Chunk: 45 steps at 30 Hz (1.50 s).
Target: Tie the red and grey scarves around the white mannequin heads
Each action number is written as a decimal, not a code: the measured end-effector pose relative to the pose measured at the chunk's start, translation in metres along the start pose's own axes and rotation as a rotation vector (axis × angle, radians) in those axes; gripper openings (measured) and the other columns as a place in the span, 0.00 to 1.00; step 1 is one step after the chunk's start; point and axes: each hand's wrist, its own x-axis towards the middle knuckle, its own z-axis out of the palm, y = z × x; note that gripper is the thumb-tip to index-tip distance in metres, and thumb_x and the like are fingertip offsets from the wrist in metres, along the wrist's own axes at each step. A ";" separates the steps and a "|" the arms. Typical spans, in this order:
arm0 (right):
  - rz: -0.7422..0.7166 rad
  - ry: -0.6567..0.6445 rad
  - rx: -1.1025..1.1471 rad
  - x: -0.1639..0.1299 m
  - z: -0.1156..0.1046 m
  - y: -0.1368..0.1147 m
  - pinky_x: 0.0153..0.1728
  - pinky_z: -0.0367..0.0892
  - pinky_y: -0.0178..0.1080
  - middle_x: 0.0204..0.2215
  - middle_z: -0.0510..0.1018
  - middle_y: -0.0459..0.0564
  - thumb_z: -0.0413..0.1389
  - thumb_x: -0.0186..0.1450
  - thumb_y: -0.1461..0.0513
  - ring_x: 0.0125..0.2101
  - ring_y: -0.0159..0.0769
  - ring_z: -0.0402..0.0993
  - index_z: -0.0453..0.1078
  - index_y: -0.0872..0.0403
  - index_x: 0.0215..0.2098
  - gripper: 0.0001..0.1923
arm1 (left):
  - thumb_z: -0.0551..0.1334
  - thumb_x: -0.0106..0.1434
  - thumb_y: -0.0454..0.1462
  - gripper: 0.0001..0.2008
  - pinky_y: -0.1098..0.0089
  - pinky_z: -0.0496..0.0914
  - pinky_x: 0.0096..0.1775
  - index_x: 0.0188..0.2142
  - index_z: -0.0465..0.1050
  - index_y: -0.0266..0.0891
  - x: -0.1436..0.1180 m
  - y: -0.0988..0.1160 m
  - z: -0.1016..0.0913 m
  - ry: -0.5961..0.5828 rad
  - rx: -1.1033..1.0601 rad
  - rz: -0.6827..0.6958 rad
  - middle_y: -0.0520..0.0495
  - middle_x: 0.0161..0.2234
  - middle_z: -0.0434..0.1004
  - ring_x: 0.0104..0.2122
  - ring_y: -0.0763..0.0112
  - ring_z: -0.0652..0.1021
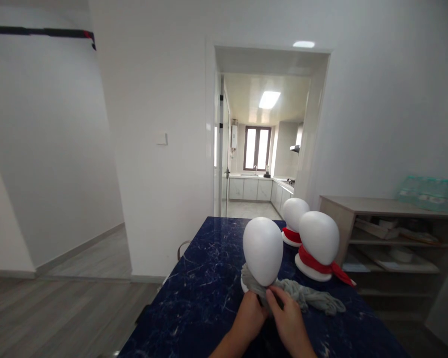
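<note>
A smooth white mannequin head (263, 251) stands upright on the blue marbled table (205, 278) in front of me. Around its neck runs a grey scarf (313, 297), whose loose end lies bunched on the table to the right. My left hand (252, 313) is closed on the scarf at the front of the neck, its fingertips partly hidden. Close beside it, my right hand (286, 313) pinches the grey cloth between thumb and fingers.
Two more white mannequin heads, a nearer one (319, 238) and a farther one (296, 216), wear red scarves at the table's right side. A shelf unit (392, 205) with bottle packs (429, 193) on top stands at right. Behind the table, a doorway opens to a kitchen.
</note>
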 end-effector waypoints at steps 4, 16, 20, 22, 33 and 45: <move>0.010 -0.074 -0.057 -0.001 0.002 -0.009 0.56 0.70 0.51 0.50 0.83 0.57 0.64 0.61 0.49 0.52 0.57 0.78 0.79 0.52 0.54 0.27 | 0.65 0.63 0.39 0.17 0.56 0.72 0.57 0.51 0.81 0.39 0.001 -0.004 0.003 0.055 0.014 0.055 0.38 0.49 0.84 0.49 0.51 0.81; -0.061 -0.047 -0.109 0.021 0.002 0.004 0.38 0.67 0.39 0.34 0.83 0.48 0.54 0.58 0.64 0.36 0.46 0.81 0.70 0.49 0.37 0.09 | 0.70 0.54 0.34 0.19 0.58 0.74 0.52 0.47 0.82 0.40 0.014 -0.017 -0.004 0.192 -0.077 -0.100 0.41 0.47 0.86 0.47 0.49 0.83; -0.102 0.039 -0.338 0.022 0.001 0.013 0.33 0.59 0.37 0.29 0.79 0.45 0.53 0.59 0.69 0.31 0.41 0.77 0.66 0.49 0.37 0.10 | 0.77 0.45 0.34 0.27 0.57 0.73 0.54 0.46 0.80 0.36 0.019 -0.024 -0.007 0.209 -0.369 -0.161 0.37 0.47 0.86 0.49 0.47 0.82; -0.098 0.051 -0.433 0.023 -0.001 0.017 0.32 0.55 0.36 0.27 0.77 0.44 0.52 0.60 0.71 0.30 0.39 0.75 0.64 0.50 0.37 0.11 | 0.79 0.42 0.35 0.32 0.56 0.72 0.55 0.49 0.79 0.35 0.021 -0.026 -0.009 0.209 -0.492 -0.183 0.36 0.48 0.85 0.50 0.47 0.82; -0.355 0.093 -0.797 0.031 -0.017 0.021 0.42 0.61 0.40 0.36 0.77 0.52 0.48 0.67 0.74 0.40 0.44 0.72 0.71 0.52 0.41 0.15 | 0.69 0.48 0.30 0.34 0.61 0.72 0.54 0.58 0.73 0.40 0.018 -0.023 -0.012 0.190 -0.777 -0.301 0.39 0.52 0.82 0.53 0.52 0.80; -0.485 0.140 -0.579 -0.020 -0.009 0.004 0.61 0.64 0.55 0.60 0.72 0.57 0.65 0.62 0.59 0.59 0.56 0.68 0.74 0.49 0.54 0.22 | 0.71 0.57 0.35 0.35 0.67 0.74 0.41 0.63 0.63 0.43 0.011 -0.021 -0.012 0.045 -0.844 -0.321 0.38 0.55 0.79 0.46 0.57 0.83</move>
